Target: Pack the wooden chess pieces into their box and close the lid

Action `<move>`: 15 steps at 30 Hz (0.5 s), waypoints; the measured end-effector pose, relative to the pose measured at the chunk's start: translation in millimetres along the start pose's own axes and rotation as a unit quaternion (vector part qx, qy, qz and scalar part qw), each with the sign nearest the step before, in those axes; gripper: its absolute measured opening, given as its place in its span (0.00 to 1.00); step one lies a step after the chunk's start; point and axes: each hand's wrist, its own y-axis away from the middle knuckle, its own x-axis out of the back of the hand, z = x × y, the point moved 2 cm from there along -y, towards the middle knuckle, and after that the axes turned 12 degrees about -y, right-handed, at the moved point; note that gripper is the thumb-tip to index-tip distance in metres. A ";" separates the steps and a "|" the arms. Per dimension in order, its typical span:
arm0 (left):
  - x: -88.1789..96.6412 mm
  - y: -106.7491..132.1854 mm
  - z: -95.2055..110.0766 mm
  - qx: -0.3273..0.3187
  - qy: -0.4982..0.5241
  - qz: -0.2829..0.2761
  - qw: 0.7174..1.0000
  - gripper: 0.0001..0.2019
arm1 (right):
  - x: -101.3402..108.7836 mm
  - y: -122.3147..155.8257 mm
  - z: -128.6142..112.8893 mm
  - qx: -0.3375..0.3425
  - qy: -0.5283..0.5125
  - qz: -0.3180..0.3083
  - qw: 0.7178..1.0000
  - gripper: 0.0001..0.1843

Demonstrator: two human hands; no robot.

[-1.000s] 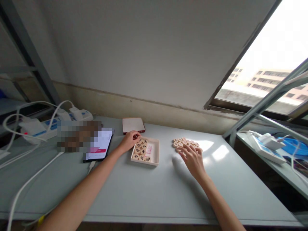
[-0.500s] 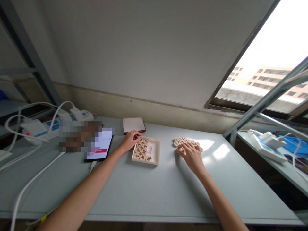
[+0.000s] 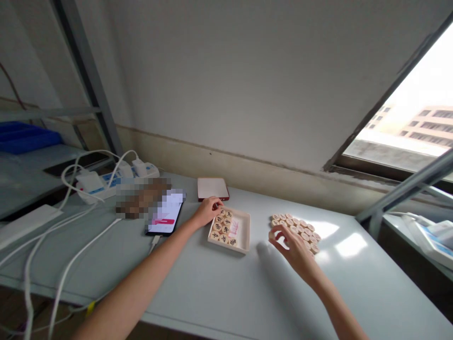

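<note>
A shallow cream tray (image 3: 244,231) sits on the grey table (image 3: 201,283), holding several round wooden Chinese chess pieces (image 3: 222,226) with black characters, plus a pink-marked paper in its right part. My left hand (image 3: 207,211) rests at the tray's far left corner, fingertips curled against the nearest piece. To the right lies a loose cluster of similar wooden pieces (image 3: 295,231). My right hand (image 3: 292,245) hovers at the cluster's near left edge, fingers spread, partly hiding some pieces.
Left of the tray lie a lit phone (image 3: 165,212) and a pixelated blurred patch (image 3: 143,198). A white, red-edged flat box (image 3: 212,188) sits behind the tray. A power strip (image 3: 99,185) with white cables stands at the left. A wall and window bound the table's far side.
The view has swung left. My right hand has lifted off the top of the cluster to its near left edge, uncovering more pieces. My left hand stays at the tray.
</note>
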 end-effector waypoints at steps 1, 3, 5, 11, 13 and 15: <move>0.5 0.2 0.7 0.003 0.003 -0.002 1.000 0.07 | -0.3 -1.4 -0.3 0.012 0.003 0.006 1.000 0.11; 1.1 0.7 1.5 0.006 0.007 -0.005 1.000 0.07 | -1.9 -3.4 -0.4 0.034 -0.001 -0.006 0.999 0.14; 1.2 0.8 1.6 0.006 0.005 -0.004 1.000 0.07 | -3.8 -4.0 1.6 0.042 -0.013 -0.027 0.999 0.13; -1.6 -0.3 -3.3 0.006 0.007 -0.005 1.000 0.07 | -1.9 1.8 15.6 0.009 0.084 0.012 0.996 0.09; -3.0 -1.1 -5.5 0.002 0.007 -0.006 1.000 0.07 | 0.1 4.2 17.7 -0.006 0.141 0.029 0.990 0.08; -4.3 -1.9 -7.0 -0.006 0.007 -0.007 1.000 0.06 | 1.3 5.3 18.5 -0.015 0.177 0.040 0.983 0.08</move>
